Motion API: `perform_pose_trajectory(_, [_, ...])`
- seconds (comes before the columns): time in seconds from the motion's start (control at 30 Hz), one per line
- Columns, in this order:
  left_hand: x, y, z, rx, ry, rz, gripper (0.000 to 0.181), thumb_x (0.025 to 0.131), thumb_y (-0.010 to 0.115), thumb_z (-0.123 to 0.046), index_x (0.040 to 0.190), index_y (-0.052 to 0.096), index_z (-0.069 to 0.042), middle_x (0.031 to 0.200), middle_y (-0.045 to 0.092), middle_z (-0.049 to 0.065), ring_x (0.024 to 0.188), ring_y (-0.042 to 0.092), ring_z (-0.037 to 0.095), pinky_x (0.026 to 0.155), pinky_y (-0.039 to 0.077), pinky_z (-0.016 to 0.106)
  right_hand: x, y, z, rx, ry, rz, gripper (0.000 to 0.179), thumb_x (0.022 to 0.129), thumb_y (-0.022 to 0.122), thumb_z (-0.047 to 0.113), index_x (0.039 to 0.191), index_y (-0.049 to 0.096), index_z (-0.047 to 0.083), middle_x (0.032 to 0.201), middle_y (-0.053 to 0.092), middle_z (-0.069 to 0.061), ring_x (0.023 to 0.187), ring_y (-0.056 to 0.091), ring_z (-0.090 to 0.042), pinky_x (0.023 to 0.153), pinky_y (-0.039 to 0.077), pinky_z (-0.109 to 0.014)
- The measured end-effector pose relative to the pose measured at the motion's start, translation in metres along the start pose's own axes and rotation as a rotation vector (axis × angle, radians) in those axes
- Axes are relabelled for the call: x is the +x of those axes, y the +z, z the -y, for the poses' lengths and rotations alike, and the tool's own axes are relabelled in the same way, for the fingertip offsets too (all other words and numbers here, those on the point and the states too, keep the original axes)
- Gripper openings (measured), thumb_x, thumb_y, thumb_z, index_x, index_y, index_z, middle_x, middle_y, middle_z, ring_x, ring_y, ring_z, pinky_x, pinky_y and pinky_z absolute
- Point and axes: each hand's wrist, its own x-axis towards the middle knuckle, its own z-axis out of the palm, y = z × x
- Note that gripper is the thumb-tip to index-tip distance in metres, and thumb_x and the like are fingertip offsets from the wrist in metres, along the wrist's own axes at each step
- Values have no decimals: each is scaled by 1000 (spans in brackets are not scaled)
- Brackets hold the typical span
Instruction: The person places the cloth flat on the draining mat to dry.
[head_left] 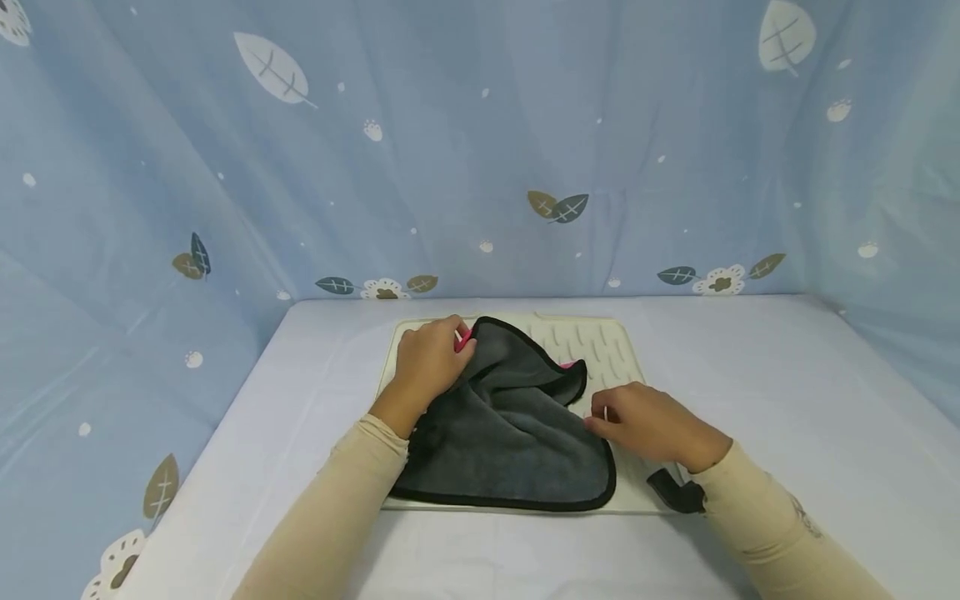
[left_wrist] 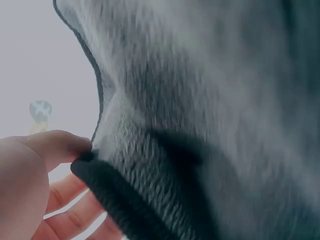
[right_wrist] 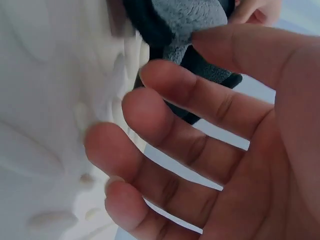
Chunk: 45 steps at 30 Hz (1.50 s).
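A grey plush cloth (head_left: 517, 462) with black edging lies rumpled over the off-white ridged mat (head_left: 626, 367). Bits of pink show at its far edges. My left hand (head_left: 431, 357) pinches the cloth's far left edge; in the left wrist view the thumb (left_wrist: 62, 145) presses on the black edging and the other fingers sit behind it. Beside the cloth's right side, my right hand (head_left: 654, 423) hovers low with loosely bent fingers. In the right wrist view those fingers (right_wrist: 150, 110) are spread with nothing between them and the thumb, whose tip overlaps the cloth.
Under the mat spreads a white-covered table (head_left: 787, 375). A small black piece (head_left: 677, 492) shows by the right sleeve, at the mat's near right corner. A blue curtain (head_left: 465, 150) with leaf prints hangs behind and at both sides.
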Motion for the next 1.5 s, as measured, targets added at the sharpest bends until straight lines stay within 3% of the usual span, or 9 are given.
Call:
perform_pose_trajectory(0.27, [6,-8,22,-11,-84,29,23,97,64,-37,104,68,-15,70,61,0,66,58,19,72,48,44,13,-9,-7,36,65,-144,14,97,64,22,95,70,10,65,58,3,52,47,-9,51,40,-27])
perform_pose_trajectory(0.47, [7,-8,31,-7,-120,61,24,98,62,-37,107,68,-15,72,63,2,68,60,21,72,49,44,38,-10,-13,19,154,-95,38,99,60,29,124,62,0,78,67,-4,59,56,-12,55,45,-31])
perform_pose_trajectory(0.57, [7,-8,35,-11,-133,71,25,98,62,-37,107,68,-14,74,64,3,69,61,21,74,49,45,47,-10,-15,0,174,-41,46,99,60,32,131,58,-1,79,68,-5,60,57,-13,56,44,-32])
perform_pose_trajectory(0.77, [7,-8,42,-6,-159,78,24,98,62,-36,105,68,-13,73,64,4,71,62,23,79,49,49,57,-7,-17,47,195,95,33,99,61,35,106,61,3,70,58,-3,56,50,-14,53,41,-30])
perform_pose_trajectory(0.93, [9,-8,46,1,-166,78,24,98,62,-36,103,67,-13,75,67,4,77,64,26,87,45,56,62,-4,-22,132,196,123,24,97,64,28,86,58,8,65,51,1,54,46,-11,53,40,-27])
perform_pose_trajectory(1.2, [9,-11,52,3,-171,69,24,98,62,-35,101,68,-12,78,68,5,81,65,27,86,44,58,67,-5,-25,113,129,-31,25,90,62,13,67,52,13,56,46,3,50,43,-12,53,37,-28])
perform_pose_trajectory(1.5, [10,-15,53,-16,-182,80,22,98,64,-34,102,68,-12,79,67,5,81,65,27,86,44,57,70,-14,-28,-22,172,-208,30,89,64,16,65,47,15,57,41,3,51,40,-13,48,29,-28])
